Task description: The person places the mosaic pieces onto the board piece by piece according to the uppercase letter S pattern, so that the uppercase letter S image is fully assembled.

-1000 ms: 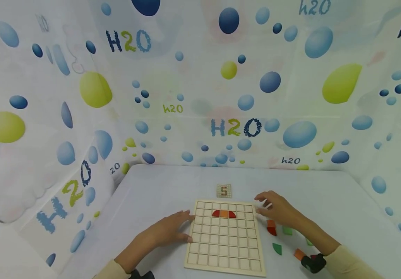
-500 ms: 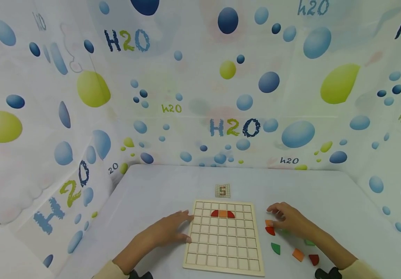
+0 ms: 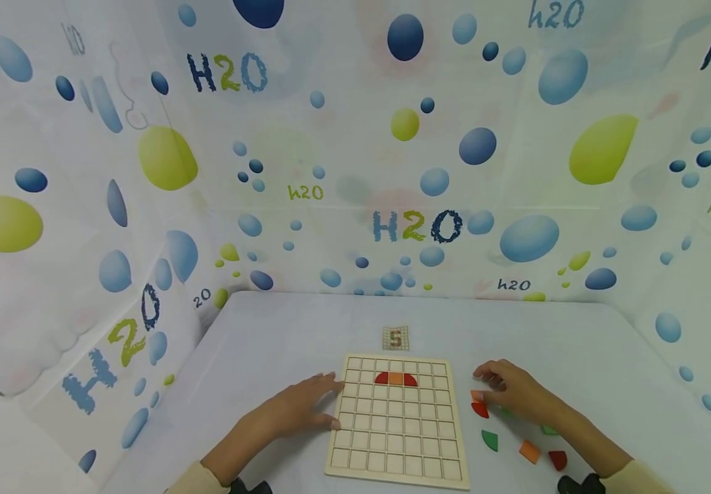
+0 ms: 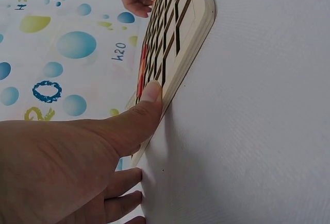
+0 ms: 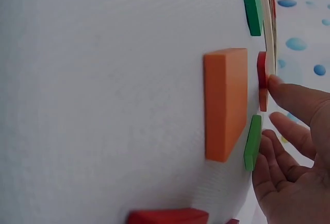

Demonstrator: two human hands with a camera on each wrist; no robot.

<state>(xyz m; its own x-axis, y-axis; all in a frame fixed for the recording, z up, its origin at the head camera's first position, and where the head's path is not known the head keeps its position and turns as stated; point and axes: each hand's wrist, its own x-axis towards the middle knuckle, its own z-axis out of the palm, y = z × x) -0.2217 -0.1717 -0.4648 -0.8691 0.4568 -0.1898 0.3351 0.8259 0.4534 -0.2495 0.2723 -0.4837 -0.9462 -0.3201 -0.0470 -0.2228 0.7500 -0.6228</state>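
Head view: right hand (image 3: 513,392) touches orange tile (image 3: 476,396).

Cream long sleeves (image 3: 639,475) and black wrist-worn camera straps (image 3: 580,484) on bare hands.

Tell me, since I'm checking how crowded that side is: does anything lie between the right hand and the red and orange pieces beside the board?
Nothing visible does. The right hand has its fingertips at the small orange piece and red piece, just right of the wooden grid board.
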